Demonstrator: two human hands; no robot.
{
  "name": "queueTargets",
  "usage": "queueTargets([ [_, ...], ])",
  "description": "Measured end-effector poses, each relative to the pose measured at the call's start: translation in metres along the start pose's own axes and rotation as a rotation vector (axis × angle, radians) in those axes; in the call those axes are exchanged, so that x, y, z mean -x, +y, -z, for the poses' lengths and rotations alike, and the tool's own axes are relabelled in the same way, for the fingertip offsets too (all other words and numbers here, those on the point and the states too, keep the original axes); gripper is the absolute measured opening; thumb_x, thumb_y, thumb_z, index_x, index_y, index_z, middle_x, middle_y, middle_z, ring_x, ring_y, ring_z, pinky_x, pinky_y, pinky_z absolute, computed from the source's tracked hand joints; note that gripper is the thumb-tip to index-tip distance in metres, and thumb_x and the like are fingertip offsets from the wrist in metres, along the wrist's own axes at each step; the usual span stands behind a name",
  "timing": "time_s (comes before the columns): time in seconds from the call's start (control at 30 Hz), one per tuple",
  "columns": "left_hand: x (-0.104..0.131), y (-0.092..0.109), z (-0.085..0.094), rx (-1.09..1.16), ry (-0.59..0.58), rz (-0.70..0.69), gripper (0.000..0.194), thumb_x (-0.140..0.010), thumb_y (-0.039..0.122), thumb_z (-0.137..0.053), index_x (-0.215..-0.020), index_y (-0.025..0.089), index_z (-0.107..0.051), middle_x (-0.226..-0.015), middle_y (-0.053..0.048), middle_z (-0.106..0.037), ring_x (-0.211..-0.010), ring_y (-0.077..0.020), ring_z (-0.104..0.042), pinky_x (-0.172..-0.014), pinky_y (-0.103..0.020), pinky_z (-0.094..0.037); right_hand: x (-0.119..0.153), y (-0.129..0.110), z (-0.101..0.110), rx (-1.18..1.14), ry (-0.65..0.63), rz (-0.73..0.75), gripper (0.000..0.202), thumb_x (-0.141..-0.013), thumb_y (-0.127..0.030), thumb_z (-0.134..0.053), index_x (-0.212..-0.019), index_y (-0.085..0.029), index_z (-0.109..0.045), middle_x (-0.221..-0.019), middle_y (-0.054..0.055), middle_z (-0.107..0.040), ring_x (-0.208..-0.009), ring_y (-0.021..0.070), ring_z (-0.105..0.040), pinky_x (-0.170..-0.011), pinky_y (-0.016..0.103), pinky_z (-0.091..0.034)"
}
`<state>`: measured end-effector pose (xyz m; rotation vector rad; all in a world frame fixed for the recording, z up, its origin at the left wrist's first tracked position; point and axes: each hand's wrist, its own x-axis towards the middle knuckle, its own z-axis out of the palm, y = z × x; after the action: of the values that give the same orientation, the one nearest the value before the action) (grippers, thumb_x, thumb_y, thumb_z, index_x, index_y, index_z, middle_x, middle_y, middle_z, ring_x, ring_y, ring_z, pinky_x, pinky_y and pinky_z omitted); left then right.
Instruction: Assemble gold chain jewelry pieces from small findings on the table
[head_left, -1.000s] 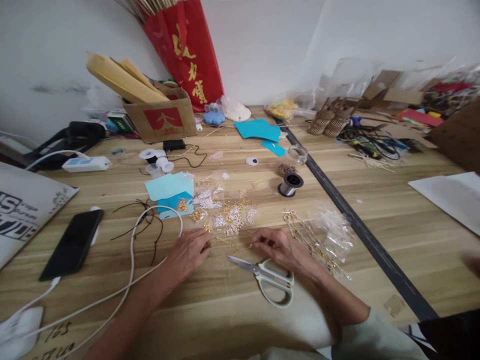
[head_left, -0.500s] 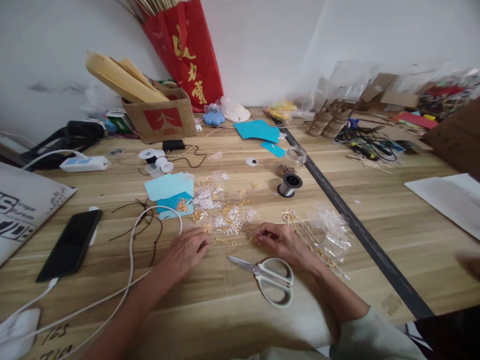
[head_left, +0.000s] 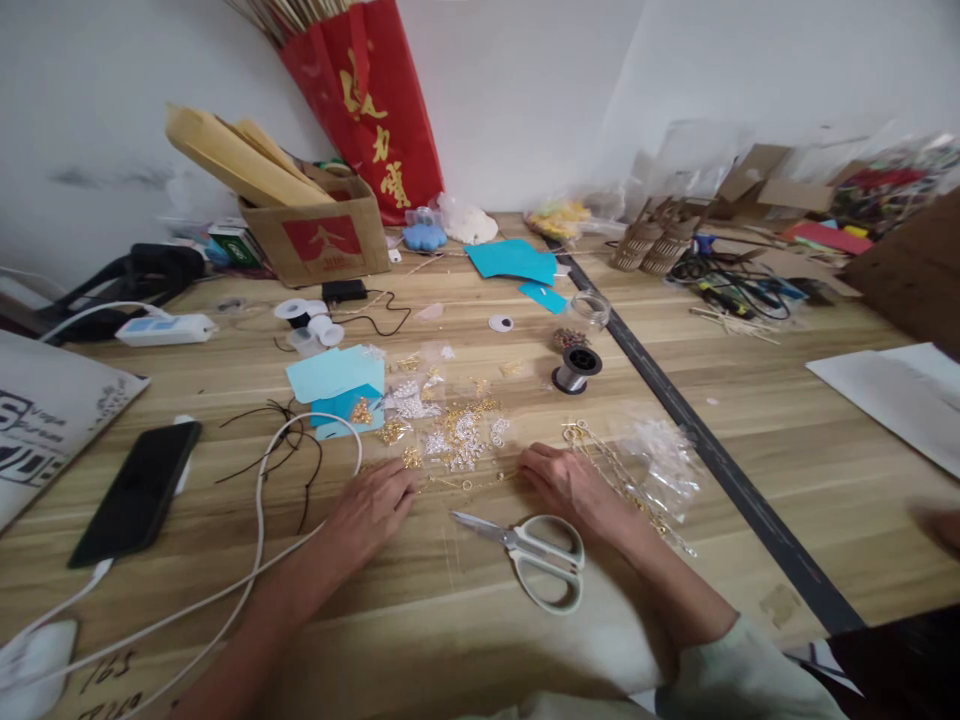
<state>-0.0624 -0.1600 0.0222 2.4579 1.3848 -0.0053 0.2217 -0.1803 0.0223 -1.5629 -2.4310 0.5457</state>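
Note:
A thin gold chain [head_left: 467,485] with a small ring in its middle lies stretched across the wooden table between my hands. Its left end runs under the curled fingers of my left hand [head_left: 382,495], which are closed on it. My right hand [head_left: 559,475] pinches the other end, with the fingertips partly hidden. Just beyond the chain is a pile of gold and silver beads [head_left: 465,435]. Scissors [head_left: 513,541] with pale handles lie nearer to me, blades pointing left. Beside my right wrist are several finished-looking chains [head_left: 611,470].
A spool of wire [head_left: 577,370] stands behind the beads. Clear plastic bags [head_left: 664,460] lie at right, blue cards [head_left: 337,375] at left. A white cable [head_left: 261,520] loops near my left forearm, beside a phone [head_left: 135,495]. Part of another person's hand [head_left: 941,525] shows at the right edge.
My right hand has shifted slightly to the right, and more of the chain, with a small bead, shows between my hands. My left hand has barely moved.

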Motion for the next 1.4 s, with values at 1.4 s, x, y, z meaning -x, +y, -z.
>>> queueTargets([
  [1.4, 0.020, 0.001, -0.009, 0.761, -0.062, 0.134, 0.022, -0.074, 0.034, -0.056, -0.075, 0.015, -0.066, -0.073, -0.005, -0.067, -0.066, -0.0159, -0.058, -0.062, -0.026, -0.047, 0.013, -0.054, -0.028, 0.172, -0.039, 0.328, 0.010, -0.097, -0.018, -0.044, -0.094, -0.017, -0.053, -0.087, 0.004, -0.062, -0.075, 0.0161, -0.057, -0.058, 0.024, -0.038],
])
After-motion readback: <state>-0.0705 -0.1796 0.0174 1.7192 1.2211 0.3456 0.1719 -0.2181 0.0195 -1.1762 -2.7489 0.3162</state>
